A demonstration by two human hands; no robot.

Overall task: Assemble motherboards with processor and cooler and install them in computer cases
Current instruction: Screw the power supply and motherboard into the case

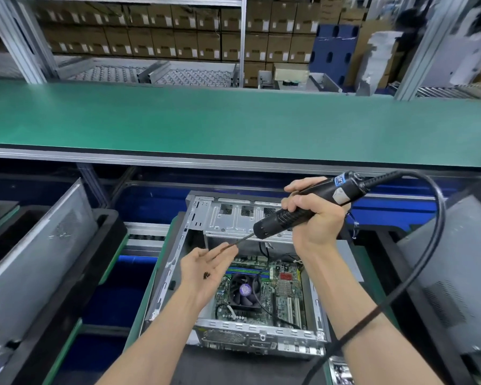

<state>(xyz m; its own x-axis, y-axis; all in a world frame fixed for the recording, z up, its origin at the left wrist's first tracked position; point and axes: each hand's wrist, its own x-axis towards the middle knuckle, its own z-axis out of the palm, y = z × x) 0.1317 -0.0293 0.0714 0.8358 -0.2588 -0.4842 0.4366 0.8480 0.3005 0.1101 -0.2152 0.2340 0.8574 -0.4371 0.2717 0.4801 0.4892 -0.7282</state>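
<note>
An open grey computer case (178, 262) lies on its side below my hands. Inside it sits a green motherboard (282, 290) with a black cooler fan (243, 291) mounted on it. My left hand (203, 270) is held palm up over the case's left side, fingers straight, with a few small dark screws (207, 275) lying in the palm. My right hand (314, 218) grips a black electric screwdriver (295, 211). Its thin bit (238, 241) points down-left and its tip reaches my left fingertips.
A black cable (433, 245) loops from the screwdriver around my right arm. Other grey cases stand at left (36, 245) and right (450, 276). A green conveyor belt (233, 120) runs across behind, with stacked cardboard boxes (161, 31) beyond.
</note>
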